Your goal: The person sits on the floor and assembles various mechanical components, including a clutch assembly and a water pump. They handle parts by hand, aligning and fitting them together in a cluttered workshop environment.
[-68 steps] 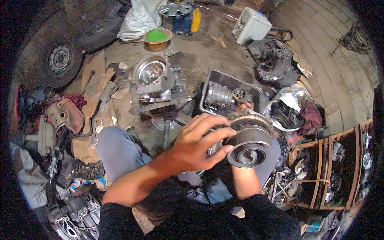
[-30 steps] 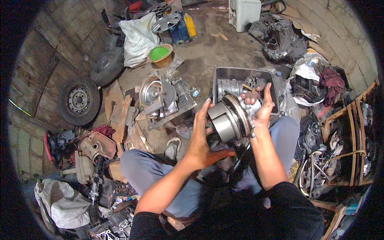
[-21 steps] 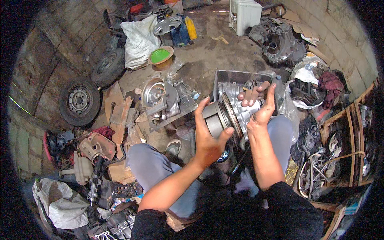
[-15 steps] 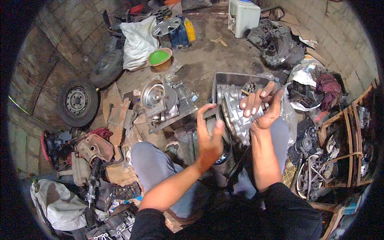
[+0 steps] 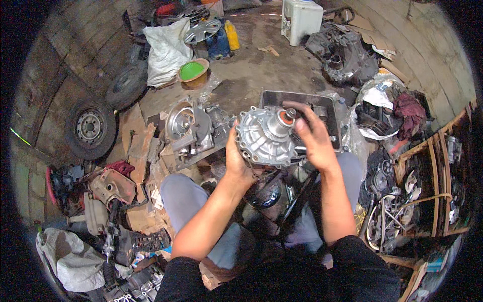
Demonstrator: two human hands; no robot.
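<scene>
I hold a round silver metal housing (image 5: 264, 137) with a flanged rim and a central shaft stub in front of me, above my knees. My left hand (image 5: 235, 160) grips its lower left edge from behind. My right hand (image 5: 312, 138) clasps its right side, fingers curled over the shaft end. Behind the part, on the floor, a grey metal tray (image 5: 326, 103) with small parts shows past my fingers.
On the dirt floor lie an engine casing (image 5: 188, 128), a green bowl (image 5: 192, 71), a white sack (image 5: 165, 48), a yellow bottle (image 5: 232, 35), a white canister (image 5: 301, 19), two tyres (image 5: 90, 128) at left and a wooden rack (image 5: 427, 191) of parts at right.
I have turned the metal part over in my hands, so its flat flanged face and shaft now point up at me. My view has shifted slightly.
</scene>
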